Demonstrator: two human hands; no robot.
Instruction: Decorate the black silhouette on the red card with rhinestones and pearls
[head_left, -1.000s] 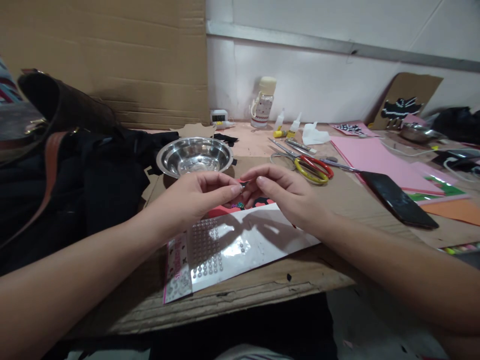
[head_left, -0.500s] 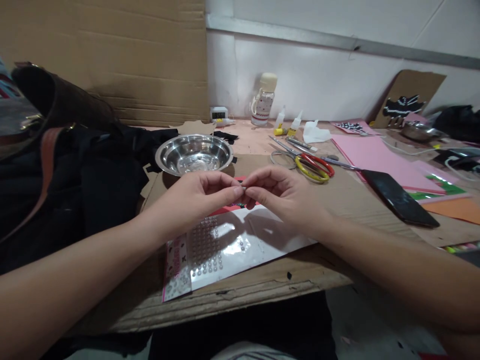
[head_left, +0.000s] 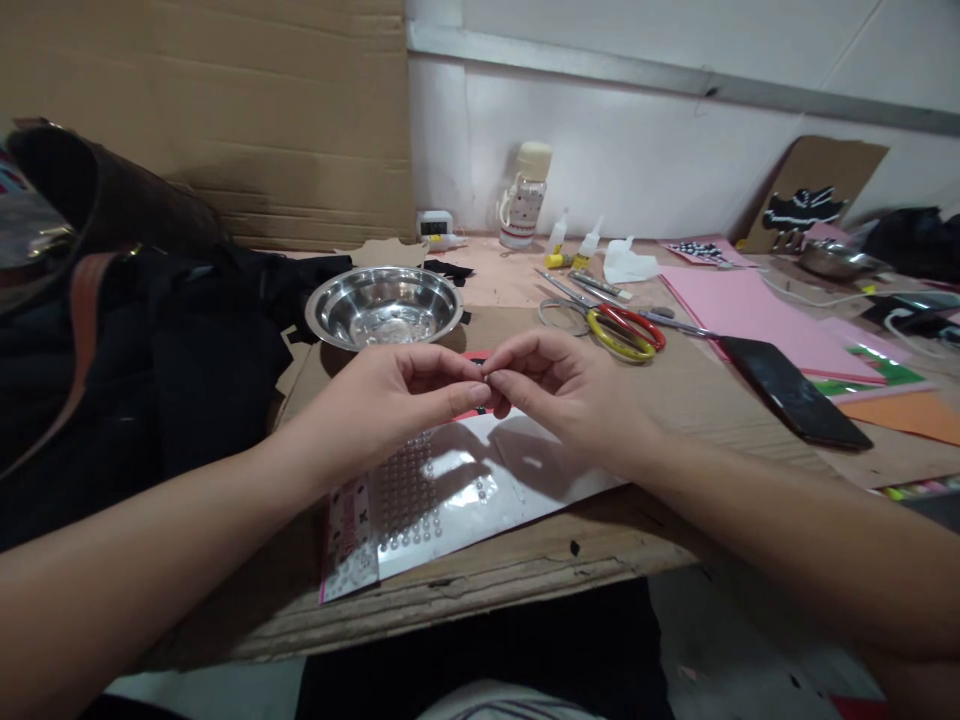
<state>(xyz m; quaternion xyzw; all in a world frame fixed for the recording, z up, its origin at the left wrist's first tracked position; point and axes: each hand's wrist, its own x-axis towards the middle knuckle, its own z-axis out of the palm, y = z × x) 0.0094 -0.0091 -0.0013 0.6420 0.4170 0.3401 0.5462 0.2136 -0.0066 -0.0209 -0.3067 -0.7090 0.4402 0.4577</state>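
My left hand (head_left: 405, 395) and my right hand (head_left: 562, 385) meet fingertip to fingertip above the table, each closed in a pinch. Whatever sits between the fingertips is too small to make out. Below them lies a white sheet of stick-on pearls (head_left: 409, 490), with rows of pearls on its left part and a few loose ones near the middle. A red piece (head_left: 475, 356) shows behind my fingers, mostly hidden by them. Just beyond my left hand stands a shiny metal bowl (head_left: 385, 305).
Scissors (head_left: 622, 335) with red and yellow handles lie behind my right hand. Farther right are a black phone (head_left: 795, 392) and pink sheets (head_left: 757, 315). Small glue bottles (head_left: 589, 245) and a drinking bottle (head_left: 525, 195) stand by the wall. Dark cloth (head_left: 187, 360) heaps at left.
The view has shifted slightly. My fingertips remain together over the pearl sheet, with my left thumb moved a little; nothing has visibly been let go.
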